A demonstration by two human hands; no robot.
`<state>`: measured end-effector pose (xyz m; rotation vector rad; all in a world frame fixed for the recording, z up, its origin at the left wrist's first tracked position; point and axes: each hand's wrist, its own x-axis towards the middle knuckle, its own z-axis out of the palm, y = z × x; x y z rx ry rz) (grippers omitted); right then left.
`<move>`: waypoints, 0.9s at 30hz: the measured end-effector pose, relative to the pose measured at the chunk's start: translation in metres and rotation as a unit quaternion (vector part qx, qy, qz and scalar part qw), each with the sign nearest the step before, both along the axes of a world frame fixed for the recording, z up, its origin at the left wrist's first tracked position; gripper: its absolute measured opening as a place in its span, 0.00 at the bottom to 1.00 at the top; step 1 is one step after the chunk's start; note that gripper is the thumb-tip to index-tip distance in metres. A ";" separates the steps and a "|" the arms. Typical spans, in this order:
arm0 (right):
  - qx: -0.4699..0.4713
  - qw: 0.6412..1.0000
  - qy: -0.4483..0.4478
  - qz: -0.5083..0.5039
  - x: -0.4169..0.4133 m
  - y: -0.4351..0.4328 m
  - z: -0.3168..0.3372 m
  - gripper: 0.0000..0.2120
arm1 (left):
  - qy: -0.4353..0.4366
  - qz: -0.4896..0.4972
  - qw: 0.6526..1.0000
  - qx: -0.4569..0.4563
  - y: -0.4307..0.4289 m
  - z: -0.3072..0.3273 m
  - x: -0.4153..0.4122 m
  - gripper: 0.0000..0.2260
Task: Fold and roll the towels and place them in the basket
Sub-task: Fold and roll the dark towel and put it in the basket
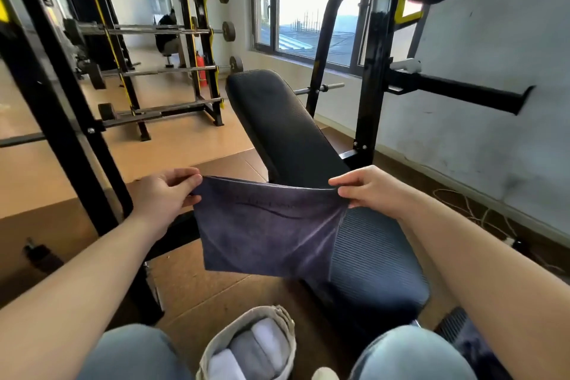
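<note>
A dark purple towel (265,231) hangs stretched between my two hands above the black padded bench seat (376,259). My left hand (166,191) pinches its upper left corner, and my right hand (370,188) pinches the upper right corner. The towel's lower edge droops over the left side of the seat. A beige fabric basket (277,316) stands on the floor between my knees, holding rolled white and grey towels (262,345).
The inclined bench backrest (277,120) rises ahead, with black rack uprights (370,77) on both sides. A barbell rack (172,71) stands at the left on the brown floor. A white wall and cables run along the right. A person sits far back.
</note>
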<state>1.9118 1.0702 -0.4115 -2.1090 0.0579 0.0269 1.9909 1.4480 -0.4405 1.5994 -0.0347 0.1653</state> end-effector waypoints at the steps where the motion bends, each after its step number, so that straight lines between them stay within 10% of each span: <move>1: -0.054 0.998 0.015 0.016 0.000 0.002 -0.006 0.13 | 0.005 0.001 1.000 0.001 -0.001 -0.007 0.001 0.03; 5: -0.186 0.981 0.038 0.033 0.004 0.011 -0.039 0.10 | 0.024 0.011 0.999 0.024 -0.003 -0.033 0.006 0.03; 27: -0.090 0.989 -0.029 -0.110 0.051 0.043 -0.133 0.09 | 0.053 0.102 0.978 0.172 0.022 -0.127 0.026 0.04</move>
